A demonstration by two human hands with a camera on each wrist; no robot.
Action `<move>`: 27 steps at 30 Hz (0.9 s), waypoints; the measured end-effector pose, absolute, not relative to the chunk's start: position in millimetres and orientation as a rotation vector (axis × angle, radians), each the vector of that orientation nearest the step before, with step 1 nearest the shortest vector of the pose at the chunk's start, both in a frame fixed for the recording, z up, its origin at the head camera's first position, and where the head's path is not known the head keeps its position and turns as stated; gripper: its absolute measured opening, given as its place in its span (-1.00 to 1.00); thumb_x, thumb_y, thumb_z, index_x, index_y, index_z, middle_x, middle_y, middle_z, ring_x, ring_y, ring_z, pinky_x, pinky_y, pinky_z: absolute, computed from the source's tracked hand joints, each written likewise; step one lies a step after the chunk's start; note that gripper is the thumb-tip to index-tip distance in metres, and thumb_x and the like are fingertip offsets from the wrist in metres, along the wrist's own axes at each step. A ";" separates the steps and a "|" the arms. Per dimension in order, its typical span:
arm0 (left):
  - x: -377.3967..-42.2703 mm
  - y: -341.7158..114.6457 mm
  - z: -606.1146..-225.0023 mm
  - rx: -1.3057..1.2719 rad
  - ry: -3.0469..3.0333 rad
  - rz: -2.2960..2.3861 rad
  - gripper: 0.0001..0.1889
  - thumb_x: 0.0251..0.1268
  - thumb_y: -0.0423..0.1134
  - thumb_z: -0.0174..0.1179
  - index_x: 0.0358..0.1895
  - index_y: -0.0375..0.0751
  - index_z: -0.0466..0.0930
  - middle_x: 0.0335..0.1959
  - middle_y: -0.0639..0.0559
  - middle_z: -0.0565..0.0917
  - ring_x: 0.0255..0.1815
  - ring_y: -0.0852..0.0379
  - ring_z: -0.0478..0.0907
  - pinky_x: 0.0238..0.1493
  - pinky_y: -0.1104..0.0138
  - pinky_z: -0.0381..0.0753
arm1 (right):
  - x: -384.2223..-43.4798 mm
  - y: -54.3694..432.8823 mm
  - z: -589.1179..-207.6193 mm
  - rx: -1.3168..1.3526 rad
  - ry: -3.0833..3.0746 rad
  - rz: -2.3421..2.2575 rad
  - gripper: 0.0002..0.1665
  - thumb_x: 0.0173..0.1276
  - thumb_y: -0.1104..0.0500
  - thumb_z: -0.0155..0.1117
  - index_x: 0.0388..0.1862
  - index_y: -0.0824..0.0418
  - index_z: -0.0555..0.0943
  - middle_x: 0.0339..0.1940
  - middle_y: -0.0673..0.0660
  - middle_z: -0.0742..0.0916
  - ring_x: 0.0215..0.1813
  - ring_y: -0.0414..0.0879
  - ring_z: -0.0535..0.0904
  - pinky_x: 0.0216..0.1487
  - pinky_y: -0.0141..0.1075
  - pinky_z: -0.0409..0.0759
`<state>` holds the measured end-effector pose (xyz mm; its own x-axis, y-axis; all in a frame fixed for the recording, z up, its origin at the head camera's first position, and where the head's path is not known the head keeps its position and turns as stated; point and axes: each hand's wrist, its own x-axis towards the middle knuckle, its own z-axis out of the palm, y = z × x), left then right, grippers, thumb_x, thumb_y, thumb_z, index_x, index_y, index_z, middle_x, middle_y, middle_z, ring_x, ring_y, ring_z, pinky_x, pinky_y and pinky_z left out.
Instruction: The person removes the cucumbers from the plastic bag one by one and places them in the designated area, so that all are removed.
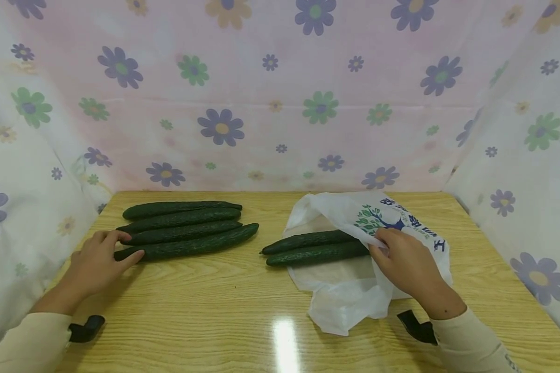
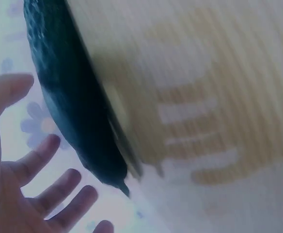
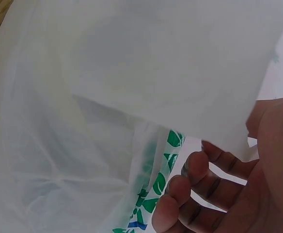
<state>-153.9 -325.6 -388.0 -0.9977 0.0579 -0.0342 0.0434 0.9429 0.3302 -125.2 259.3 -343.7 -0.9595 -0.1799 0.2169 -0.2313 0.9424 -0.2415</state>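
On the left side of the table, several dark green cucumbers point(image 1: 200, 247) lie side by side. My left hand point(image 1: 98, 256) is at their left ends, thumb and forefinger spread about the end of the nearest one. In the left wrist view its fingers are extended beside a cucumber point(image 2: 73, 92), with a gap between. My right hand point(image 1: 408, 259) pinches the mouth edge of a white plastic bag point(image 1: 345, 305) printed with a tree and blue lettering. Two cucumbers point(image 1: 317, 254) lie partly inside the bag, their right ends hidden. The right wrist view shows thumb and fingers gripping the thin plastic point(image 3: 180, 73).
A wood-grain table point(image 1: 191, 311) carries everything. Flower-printed cloth point(image 1: 261, 145) closes off the back and both sides. The bag's loose lower flap point(image 1: 338, 316) spreads toward the table's front.
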 end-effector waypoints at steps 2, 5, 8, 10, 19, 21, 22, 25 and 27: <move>-154.1 -318.8 -386.4 0.084 3.093 0.521 -0.26 0.41 0.34 0.03 0.28 -0.29 0.37 0.29 -0.51 0.26 0.09 -0.45 0.33 -0.12 -0.33 0.19 | -125.4 259.0 -343.3 0.308 -2.908 0.399 -0.86 0.42 0.16 0.23 -0.27 0.24 0.60 -0.38 0.10 0.68 -0.44 -0.11 0.46 -0.44 -0.27 0.38; -154.9 -308.4 -384.4 0.094 3.156 0.526 -0.34 0.44 0.27 0.05 0.23 -0.27 0.41 0.29 -0.50 0.28 0.15 -0.48 0.29 -0.08 -0.36 0.17 | -125.5 258.8 -342.9 0.305 -2.908 0.404 -0.86 0.42 0.16 0.23 -0.26 0.23 0.60 -0.38 0.10 0.68 -0.44 -0.11 0.46 -0.45 -0.27 0.37; -155.7 -297.4 -382.4 0.121 3.217 0.548 -0.46 0.48 0.16 0.10 0.20 -0.24 0.45 0.29 -0.48 0.30 0.21 -0.50 0.25 -0.03 -0.37 0.15 | -125.3 258.9 -342.9 0.306 -2.909 0.407 -0.86 0.42 0.16 0.23 -0.27 0.23 0.59 -0.39 0.09 0.67 -0.45 -0.12 0.45 -0.45 -0.27 0.36; -156.2 -290.2 -381.1 0.149 3.254 0.563 -0.53 0.48 0.08 0.13 0.18 -0.23 0.48 0.26 -0.46 0.34 0.21 -0.50 0.25 -0.01 -0.38 0.15 | -125.3 259.0 -342.9 0.307 -2.910 0.408 -0.86 0.42 0.16 0.23 -0.27 0.23 0.59 -0.39 0.09 0.66 -0.45 -0.12 0.45 -0.45 -0.27 0.36; -157.5 -253.2 -372.5 0.296 3.348 0.636 -0.70 0.43 -0.11 0.22 0.09 -0.20 0.57 0.22 -0.39 0.41 0.19 -0.44 0.30 0.01 -0.38 0.16 | -124.9 259.1 -343.3 0.309 -2.912 0.414 -0.86 0.42 0.16 0.24 -0.28 0.23 0.59 -0.42 0.07 0.65 -0.46 -0.12 0.43 -0.46 -0.27 0.36; -157.8 -245.1 -370.4 0.340 3.365 0.646 -0.72 0.42 -0.14 0.23 0.07 -0.19 0.59 0.20 -0.38 0.43 0.18 -0.43 0.33 0.01 -0.37 0.19 | -124.8 259.2 -343.9 0.310 -2.913 0.417 -0.86 0.42 0.16 0.23 -0.30 0.22 0.58 -0.44 0.06 0.63 -0.48 -0.13 0.41 -0.47 -0.28 0.34; -157.9 -240.8 -369.0 0.358 3.373 0.654 -0.73 0.41 -0.15 0.24 0.06 -0.19 0.59 0.20 -0.37 0.44 0.17 -0.43 0.33 0.01 -0.36 0.20 | -124.9 259.2 -344.0 0.310 -2.913 0.419 -0.87 0.42 0.16 0.23 -0.30 0.21 0.57 -0.44 0.05 0.63 -0.48 -0.14 0.41 -0.47 -0.28 0.34; -159.1 -227.5 -365.3 0.410 3.387 0.670 -0.74 0.40 -0.17 0.26 0.04 -0.18 0.61 0.18 -0.34 0.46 0.17 -0.41 0.35 0.04 -0.35 0.23 | -124.9 259.4 -344.6 0.312 -2.911 0.418 -0.87 0.42 0.16 0.23 -0.31 0.21 0.57 -0.45 0.05 0.63 -0.48 -0.14 0.41 -0.47 -0.28 0.34; -160.3 -218.3 -363.6 0.440 3.384 0.690 -0.75 0.40 -0.17 0.26 0.04 -0.17 0.61 0.18 -0.32 0.47 0.19 -0.40 0.35 0.06 -0.33 0.23 | -125.2 259.5 -344.4 0.311 -2.909 0.415 -0.87 0.42 0.17 0.23 -0.31 0.21 0.57 -0.44 0.05 0.63 -0.47 -0.13 0.42 -0.46 -0.28 0.35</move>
